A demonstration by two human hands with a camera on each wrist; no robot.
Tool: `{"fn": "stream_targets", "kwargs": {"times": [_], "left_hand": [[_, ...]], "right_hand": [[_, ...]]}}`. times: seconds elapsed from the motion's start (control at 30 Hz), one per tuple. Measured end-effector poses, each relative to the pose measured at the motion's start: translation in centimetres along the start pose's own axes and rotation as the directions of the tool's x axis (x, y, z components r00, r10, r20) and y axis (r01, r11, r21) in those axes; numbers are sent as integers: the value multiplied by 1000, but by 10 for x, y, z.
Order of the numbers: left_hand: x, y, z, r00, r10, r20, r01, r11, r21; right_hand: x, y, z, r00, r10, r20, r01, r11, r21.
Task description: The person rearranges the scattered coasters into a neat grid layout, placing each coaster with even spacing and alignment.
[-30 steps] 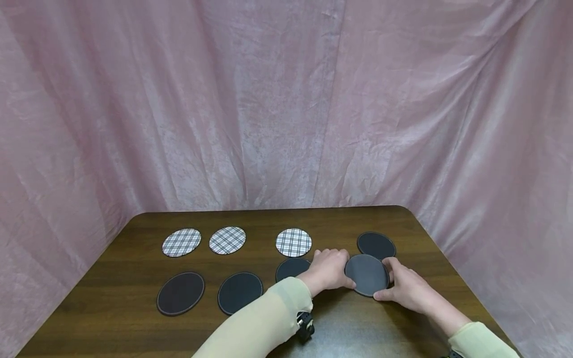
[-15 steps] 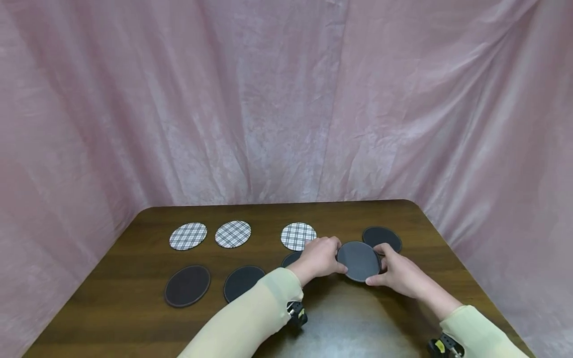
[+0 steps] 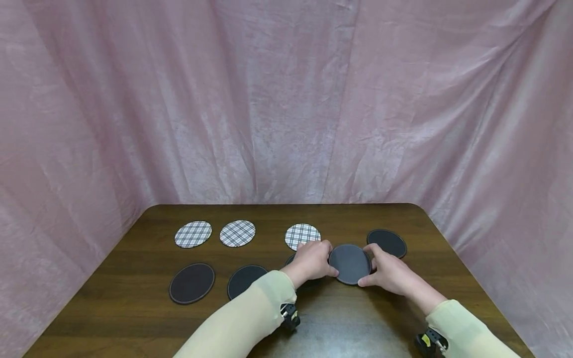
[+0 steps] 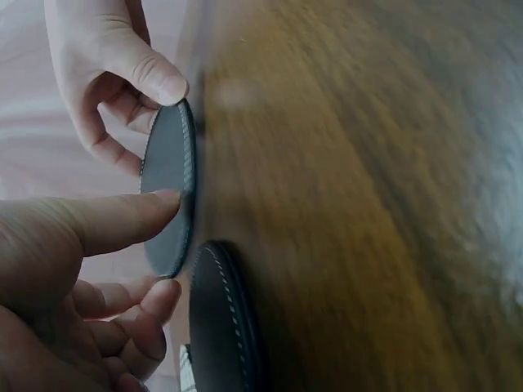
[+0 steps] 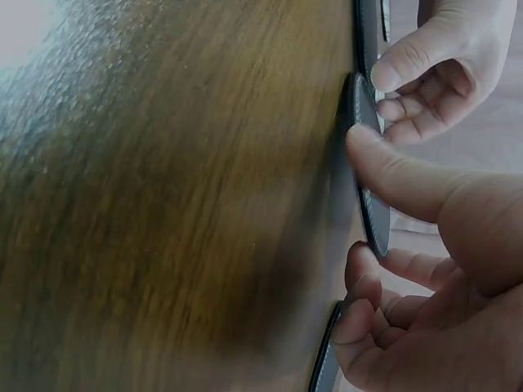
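Note:
A round dark-grey coaster with a stitched edge [image 3: 350, 264] is held between both hands, just above the table and tilted toward the head camera. My left hand [image 3: 311, 261] pinches its left edge, thumb at the near side. At the opposite edge, my right hand [image 3: 387, 271] grips it between thumb and fingers. The left wrist view shows this coaster [image 4: 167, 159] close beside another black coaster [image 4: 216, 318]. That second one lies on the table, mostly hidden behind my left hand in the head view.
Three white plaid coasters [image 3: 193, 234] lie in the back row, with a black coaster [image 3: 387, 243] at its right end. Nearer are two more black coasters [image 3: 192, 283]. The brown wooden table [image 3: 112, 308] backs onto a pink curtain [image 3: 286, 99].
Both hands have carried the held coaster leftward, away from the black coaster at the back right and toward the one behind my left hand. The head view has shifted slightly.

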State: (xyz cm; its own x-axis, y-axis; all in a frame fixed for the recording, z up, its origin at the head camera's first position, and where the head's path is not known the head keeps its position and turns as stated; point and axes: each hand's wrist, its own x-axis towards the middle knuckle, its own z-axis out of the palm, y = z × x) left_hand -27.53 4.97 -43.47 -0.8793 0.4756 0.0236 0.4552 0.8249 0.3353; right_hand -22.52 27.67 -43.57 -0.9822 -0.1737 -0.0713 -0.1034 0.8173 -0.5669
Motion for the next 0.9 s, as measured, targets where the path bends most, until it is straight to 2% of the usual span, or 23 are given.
{"fn": "stream_targets", "kwargs": {"times": [0.23,0.27,0.4,0.47,0.5,0.6,0.9], "left_hand": [[0,0,2,999,40,11,-40,998,41],[3,-6,7,998,57,-10,-56,997,51],[5,-26,10,997,63,-33,-61,996,71],[5,-37,13,998,61,-31,-58,995,79],[2,-38,8,999,48,-14,-47,996,77],[-2,-45,6,999,47,5,-47,996,78],[-15,-35,-10,998,44,41,-47,996,82]], "right_hand": [[6,-2,5,999,-22,30,23,1000,-17],[6,-2,4,999,-19,32,20,1000,-13],[5,-1,0,999,-12,42,12,1000,2],[4,0,-2,999,-10,42,10,1000,5],[3,1,-3,999,-12,43,12,1000,2],[2,3,-5,999,-8,48,8,1000,2],[5,0,-4,997,-1,74,3,1000,-24]]}}
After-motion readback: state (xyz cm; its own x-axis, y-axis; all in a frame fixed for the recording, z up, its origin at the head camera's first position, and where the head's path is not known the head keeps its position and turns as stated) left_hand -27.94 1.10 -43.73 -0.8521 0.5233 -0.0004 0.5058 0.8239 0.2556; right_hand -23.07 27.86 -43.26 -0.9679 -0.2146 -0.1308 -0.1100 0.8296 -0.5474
